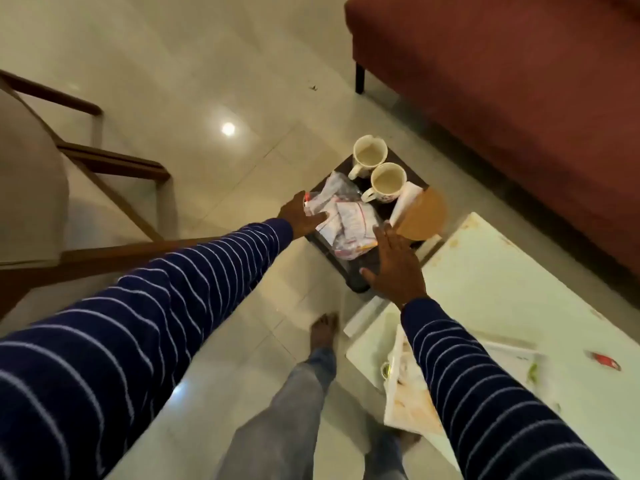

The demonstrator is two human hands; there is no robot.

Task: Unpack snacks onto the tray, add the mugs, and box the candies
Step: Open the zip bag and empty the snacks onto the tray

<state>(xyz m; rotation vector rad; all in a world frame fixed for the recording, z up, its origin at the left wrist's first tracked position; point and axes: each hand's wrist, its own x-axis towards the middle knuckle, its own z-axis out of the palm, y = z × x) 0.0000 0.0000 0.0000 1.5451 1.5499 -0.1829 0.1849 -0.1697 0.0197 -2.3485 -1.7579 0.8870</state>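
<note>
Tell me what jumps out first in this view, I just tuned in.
Two striped-sleeved arms reach toward a dark tray at centre. It carries two white mugs at its far end and clear snack packets in the middle. The left hand rests on the packets; the right hand hovers open above the near edge.

No text, brand, number or sign can be read. The clear plastic snack packets (pixel 341 220) on the dark tray (pixel 349 271) carry red print, and the front white ceramic mug (pixel 387 183) a small reddish marking, all too blurred to make out.
</note>
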